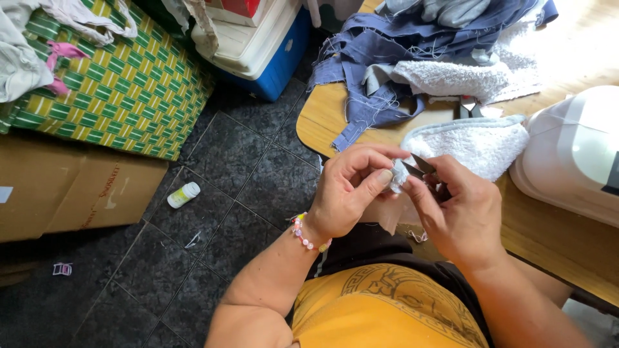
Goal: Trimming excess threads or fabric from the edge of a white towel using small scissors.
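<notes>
1. While my left hand (348, 193) pinches the corner of a small white terry piece (398, 174) between thumb and forefinger, my right hand (458, 216) is clenched around a pair of small dark snips (420, 166), blades parted at the cloth's edge, just above my lap.
2. Judging by that, the trimming is under way, not finished: the blades sit at the cloth and no cut-off bit shows in either hand. How much of the edge is already trimmed I cannot tell.
3. Most of the snips' handles are buried in my right palm, and my fingers cover the exact spot where blade meets cloth; a pale scrap hanging below my hands may be more of the same piece.
4. Just beyond my hands, on the wooden worktop (322, 119), lies a folded white towel (477, 142), and to its right a white sewing machine (574, 154), cut off by the frame edge.
5. Farther back sits a heap of blue denim offcuts (361, 58) with another white terry piece (451, 77); what lies under the heap is hidden.
6. Down on the dark tiled floor (225, 167) stands a small white bottle (184, 194), beside cardboard boxes (71, 193).
</notes>
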